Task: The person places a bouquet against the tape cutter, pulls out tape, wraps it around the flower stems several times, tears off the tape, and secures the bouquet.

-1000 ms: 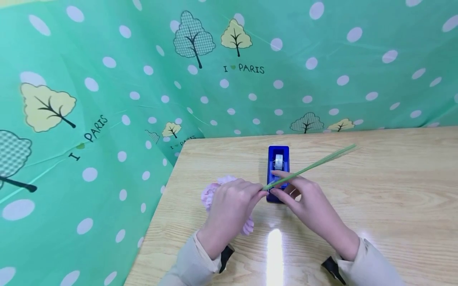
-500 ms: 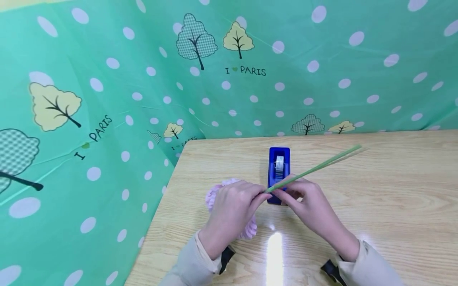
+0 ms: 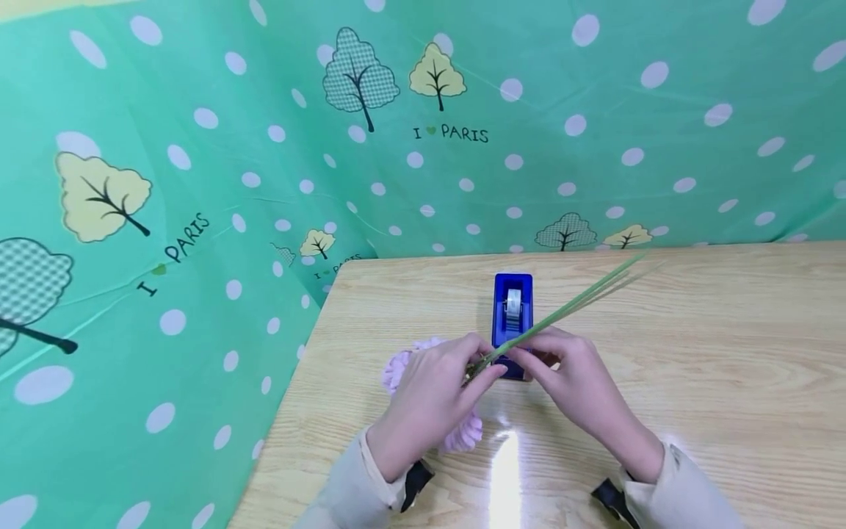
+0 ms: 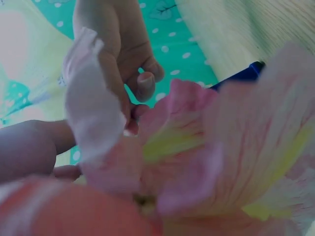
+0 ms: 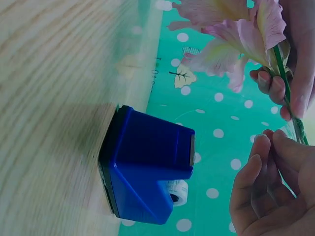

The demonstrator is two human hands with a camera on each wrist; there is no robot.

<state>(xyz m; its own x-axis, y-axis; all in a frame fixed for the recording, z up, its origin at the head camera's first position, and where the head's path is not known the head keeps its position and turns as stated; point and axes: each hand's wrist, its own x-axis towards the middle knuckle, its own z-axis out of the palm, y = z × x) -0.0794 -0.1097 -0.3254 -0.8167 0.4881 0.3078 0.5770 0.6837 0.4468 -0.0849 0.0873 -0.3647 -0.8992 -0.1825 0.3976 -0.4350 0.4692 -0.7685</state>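
Note:
My left hand (image 3: 426,397) grips a bunch of pink artificial flowers (image 5: 241,29) near the petals, with the blooms to the left and partly hidden under the palm. Their long green stems (image 3: 568,312) slant up to the right, past my right hand (image 3: 575,367). At the stems, right thumb and fingertips pinch together close to the left fingers; a shiny bit of clear tape (image 5: 289,130) shows there. Large pink petals (image 4: 182,162) fill much of the left wrist view. Just beyond the hands a blue tape dispenser (image 5: 147,152) stands on the table, its near end overlapped by the right fingers.
A roll of clear tape (image 3: 512,303) sits in the dispenser. The wooden table (image 3: 714,353) reaches back to a green dotted curtain (image 3: 581,176), which also runs along the left side. Light reflects off the tabletop between the forearms.
The right fingers have closed together at the stems from a wider spread. The left thumb and fingers have shifted apart, baring more stem, and the stem tips have swung slightly upward and left.

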